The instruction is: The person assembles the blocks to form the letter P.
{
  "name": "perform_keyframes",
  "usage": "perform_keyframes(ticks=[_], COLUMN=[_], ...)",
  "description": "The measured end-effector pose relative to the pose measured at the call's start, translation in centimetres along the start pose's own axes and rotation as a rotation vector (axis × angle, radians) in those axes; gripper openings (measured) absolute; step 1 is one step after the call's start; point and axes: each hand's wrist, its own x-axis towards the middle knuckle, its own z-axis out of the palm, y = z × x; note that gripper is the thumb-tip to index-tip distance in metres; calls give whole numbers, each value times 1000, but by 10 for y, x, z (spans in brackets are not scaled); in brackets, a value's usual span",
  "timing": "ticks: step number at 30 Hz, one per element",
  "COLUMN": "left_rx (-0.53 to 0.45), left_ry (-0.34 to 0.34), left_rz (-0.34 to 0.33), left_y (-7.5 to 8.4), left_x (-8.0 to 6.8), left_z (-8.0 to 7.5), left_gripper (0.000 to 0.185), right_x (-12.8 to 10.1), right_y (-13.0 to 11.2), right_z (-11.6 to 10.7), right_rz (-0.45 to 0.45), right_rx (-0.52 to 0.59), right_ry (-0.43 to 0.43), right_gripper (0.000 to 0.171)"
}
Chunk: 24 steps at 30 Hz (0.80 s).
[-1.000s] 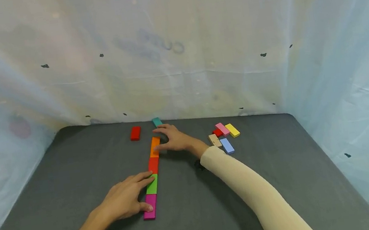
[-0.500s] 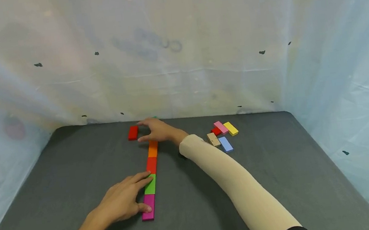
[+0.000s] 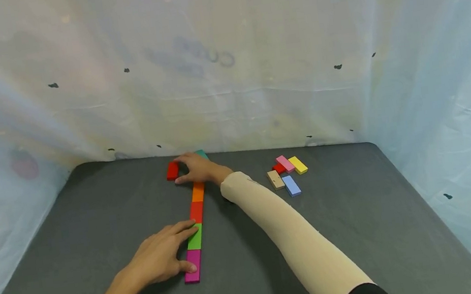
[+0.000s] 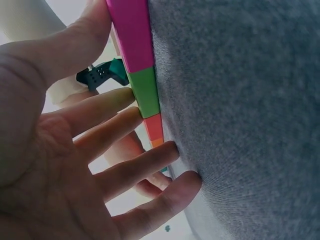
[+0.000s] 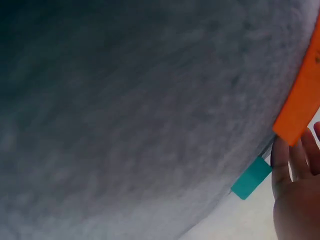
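The left hand (image 3: 161, 258) is lying flat, fingers straight, steadying the near end of the row (image 3: 195, 229) of four blocks laid end to end: magenta, green, red, orange. At the row's twelve o'clock the right hand (image 3: 195, 168) is reaching the loose red block (image 3: 172, 170) at its nine o'clock; whether it is gripping I cannot tell. A teal block (image 3: 201, 154) is peeking behind. Toward three o'clock, five blocks (image 3: 288, 172) are waiting, so I'd judge it less than half built
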Motion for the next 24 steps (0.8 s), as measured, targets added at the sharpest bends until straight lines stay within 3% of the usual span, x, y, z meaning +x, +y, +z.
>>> perform_keyframes(ticks=[6, 11, 17, 24], left_rx=[-6, -28, -23, -7], left_ry=[15, 5, 1, 6], left_rz=[-7, -3, -15, -18], left_y=[-1, -1, -2, -3], left_x=[-2, -5, -7, -7], left_z=[0, 3, 3, -1], left_gripper=[85, 86, 88, 87], right_x=[5, 2, -4, -8], right_y=[-8, -7, -3, 9], right_z=[2, 5, 3, -4], right_rz=[11, 37, 11, 21], right_rx=[-84, -113, -79, -18], right_ry=[30, 4, -19, 13], right_gripper=[73, 69, 65, 63])
